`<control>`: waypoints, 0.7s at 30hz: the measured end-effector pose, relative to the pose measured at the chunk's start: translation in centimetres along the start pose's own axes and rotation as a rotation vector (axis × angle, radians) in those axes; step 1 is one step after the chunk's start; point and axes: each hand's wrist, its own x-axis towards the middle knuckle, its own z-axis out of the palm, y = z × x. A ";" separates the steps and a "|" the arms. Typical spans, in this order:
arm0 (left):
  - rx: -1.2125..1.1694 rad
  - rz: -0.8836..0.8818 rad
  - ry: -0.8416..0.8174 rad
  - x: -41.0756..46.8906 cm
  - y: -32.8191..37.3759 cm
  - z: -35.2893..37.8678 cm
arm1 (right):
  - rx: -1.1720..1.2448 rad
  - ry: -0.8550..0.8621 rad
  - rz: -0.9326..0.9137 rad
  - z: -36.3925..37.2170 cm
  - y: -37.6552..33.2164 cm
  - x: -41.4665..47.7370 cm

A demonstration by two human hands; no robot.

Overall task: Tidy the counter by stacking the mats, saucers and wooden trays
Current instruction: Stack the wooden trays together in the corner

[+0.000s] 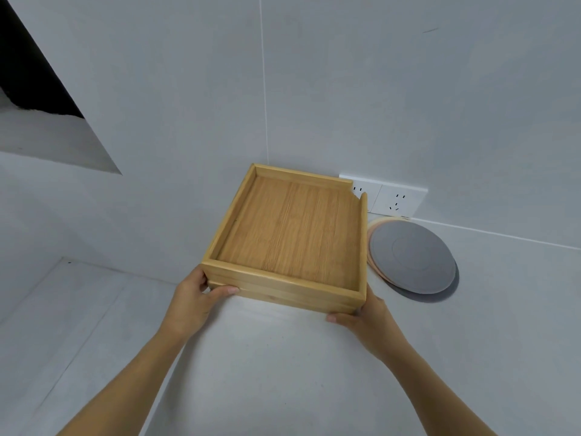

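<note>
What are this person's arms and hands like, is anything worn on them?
Nothing is worn as far as the picture shows. Both forearms are bare right down to the bottom edge of the frame, with no sleeve in view. The left hand and the right hand carry no glove, and no watch, bracelet or ring shows on the parts that can be seen. The fingernails look short and plain.

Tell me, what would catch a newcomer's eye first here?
The wooden trays, stacked at the centre of the pale counter, gripped at the near corners by the left hand and right hand. Just right of them lies a pile of round mats, grey on top, below a white wall socket.
</note>
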 end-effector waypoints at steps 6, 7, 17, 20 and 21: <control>0.043 0.045 0.042 -0.2 0.1 0.2 | -0.002 -0.003 0.002 -0.8 -0.2 0.2; 0.058 0.044 0.044 -0.2 0.1 0.2 | -0.016 0.000 0.003 -0.8 -0.1 0.2; 0.121 0.102 0.056 -1.0 0.1 0.6 | -0.109 -0.145 -0.041 -1.9 0.1 0.4; 0.077 0.096 0.089 -0.8 -0.2 0.6 | -0.093 -0.106 -0.038 -1.7 0.1 0.3; 0.060 0.092 0.096 -0.7 -0.2 0.6 | -0.089 -0.093 -0.041 -1.6 0.1 0.3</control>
